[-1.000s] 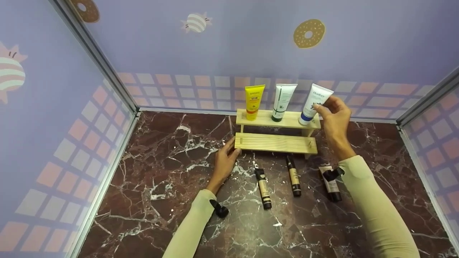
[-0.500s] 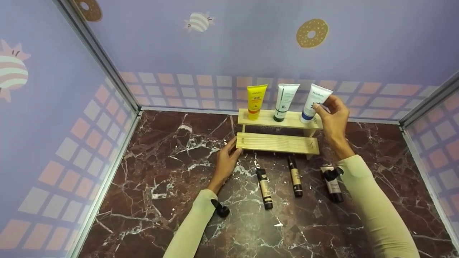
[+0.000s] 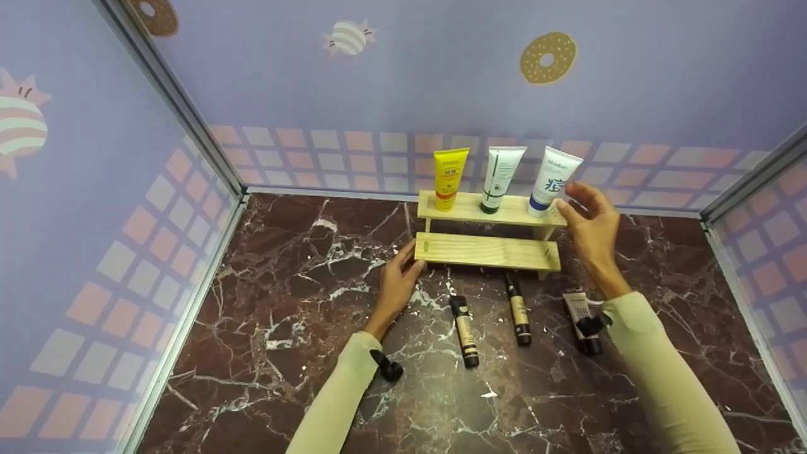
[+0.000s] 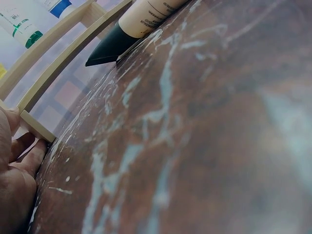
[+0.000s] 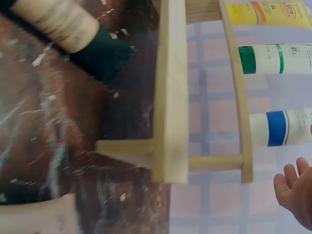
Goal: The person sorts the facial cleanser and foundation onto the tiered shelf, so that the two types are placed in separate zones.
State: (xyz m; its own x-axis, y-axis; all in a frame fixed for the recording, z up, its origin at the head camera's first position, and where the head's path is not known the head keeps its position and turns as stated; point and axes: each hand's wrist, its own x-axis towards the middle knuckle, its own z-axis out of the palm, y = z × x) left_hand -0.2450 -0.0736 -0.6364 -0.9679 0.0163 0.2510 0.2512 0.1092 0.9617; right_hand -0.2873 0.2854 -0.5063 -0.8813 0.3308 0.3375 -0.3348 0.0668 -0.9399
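Observation:
A two-tier wooden display stand [image 3: 485, 251] stands near the back wall. On its upper tier, a yellow squeeze tube [image 3: 450, 180], a white tube with a green cap [image 3: 501, 180] and a white tube with a blue band [image 3: 553, 180] stand upright on their caps. My left hand [image 3: 397, 287] holds the stand's left end at the lower tier, thumb at the front; the left wrist view shows its fingers against the end piece. My right hand [image 3: 592, 230] is beside the blue-banded tube, fingers spread and apart from it in the right wrist view.
Two slim black-and-beige tubes [image 3: 465, 331] [image 3: 519, 312] lie on the dark marbled surface [image 3: 302, 302] before the stand. A wider beige tube [image 3: 577, 309] with a black cap lies at the right, partly behind the wrist camera. Patterned walls [image 3: 429, 75] enclose the back and sides.
My right hand has let go of the blue-banded tube and drawn slightly back to the right and down. That tube stays standing on the upper tier. My left hand keeps its place.

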